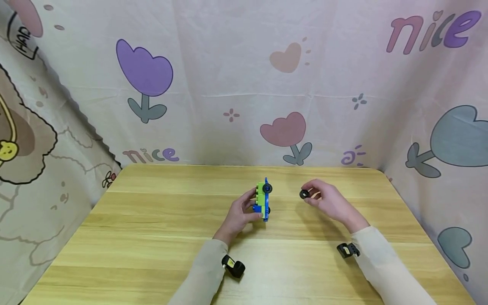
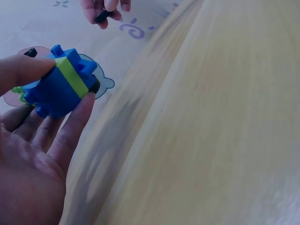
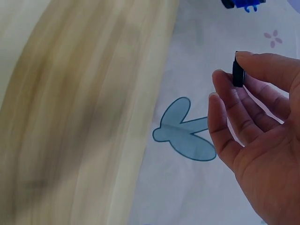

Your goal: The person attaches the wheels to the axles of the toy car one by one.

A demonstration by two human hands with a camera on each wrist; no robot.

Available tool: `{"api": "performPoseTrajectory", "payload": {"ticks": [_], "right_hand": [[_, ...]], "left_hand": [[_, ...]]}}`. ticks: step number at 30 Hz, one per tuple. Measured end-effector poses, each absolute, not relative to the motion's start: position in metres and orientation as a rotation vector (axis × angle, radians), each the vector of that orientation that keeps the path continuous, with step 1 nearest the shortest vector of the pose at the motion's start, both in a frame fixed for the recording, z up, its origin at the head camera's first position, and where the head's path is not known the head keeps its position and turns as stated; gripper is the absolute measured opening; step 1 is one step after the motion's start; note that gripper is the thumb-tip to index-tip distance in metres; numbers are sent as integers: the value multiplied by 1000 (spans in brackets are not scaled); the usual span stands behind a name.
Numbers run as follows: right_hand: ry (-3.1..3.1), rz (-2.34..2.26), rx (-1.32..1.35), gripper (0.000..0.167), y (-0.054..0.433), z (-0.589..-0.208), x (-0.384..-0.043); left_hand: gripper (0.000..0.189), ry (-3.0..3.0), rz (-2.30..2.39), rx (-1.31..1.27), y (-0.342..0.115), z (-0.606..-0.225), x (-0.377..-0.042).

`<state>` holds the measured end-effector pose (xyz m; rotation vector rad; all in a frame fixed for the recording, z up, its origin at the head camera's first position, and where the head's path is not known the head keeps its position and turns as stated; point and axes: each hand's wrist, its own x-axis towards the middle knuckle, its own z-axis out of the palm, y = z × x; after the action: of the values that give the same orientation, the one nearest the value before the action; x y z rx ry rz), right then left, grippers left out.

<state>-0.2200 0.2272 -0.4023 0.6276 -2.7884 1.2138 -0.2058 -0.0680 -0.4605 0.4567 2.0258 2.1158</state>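
My left hand (image 1: 236, 215) holds a toy car (image 1: 261, 198) built of lime-green and blue bricks, raised over the table and turned on its side. In the head view two black wheels show on the car, the upper one (image 1: 267, 188) in full and the lower mostly covered. The left wrist view has the blue and lime end of the car (image 2: 55, 91) between thumb and fingers. Off to the right, my right hand (image 1: 331, 202) pinches a small black toy wheel (image 3: 238, 75) between thumb and fingertips, apart from the car.
Below both hands lies a wood-grain table (image 1: 152, 245). A printed cloth (image 1: 213, 72) with flowers and hearts hangs behind it and along the sides. Black wrist cameras sit on the left sleeve (image 1: 202, 271) and the right sleeve (image 1: 389, 267).
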Motion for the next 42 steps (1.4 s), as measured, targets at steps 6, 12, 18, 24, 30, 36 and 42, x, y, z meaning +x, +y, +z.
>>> {"api": "performPoseTrajectory", "payload": {"ticks": [6, 12, 18, 24, 30, 36, 42], "right_hand": [[-2791, 1231, 648, 30, 222, -402, -214], [-2787, 1222, 671, 30, 220, -403, -211], [-2781, 1227, 704, 30, 213, -403, -206], [-2779, 1224, 723, 30, 206, -405, -201], [-2786, 1226, 746, 31, 200, -404, -197], [-2784, 1203, 749, 31, 196, -403, -191], [-2789, 1224, 783, 29, 190, -403, -185]], "left_hand": [[82, 2009, 2111, 471, -68, -461, -208], [81, 2002, 2107, 480, -67, -463, -208], [81, 1994, 2127, 502, -68, -463, -207], [81, 1981, 2130, 512, -68, -466, -208], [81, 1992, 2123, 526, -67, -467, -207], [82, 1997, 2115, 530, -66, -466, -207], [83, 1987, 2121, 519, -66, -466, -207]]}}
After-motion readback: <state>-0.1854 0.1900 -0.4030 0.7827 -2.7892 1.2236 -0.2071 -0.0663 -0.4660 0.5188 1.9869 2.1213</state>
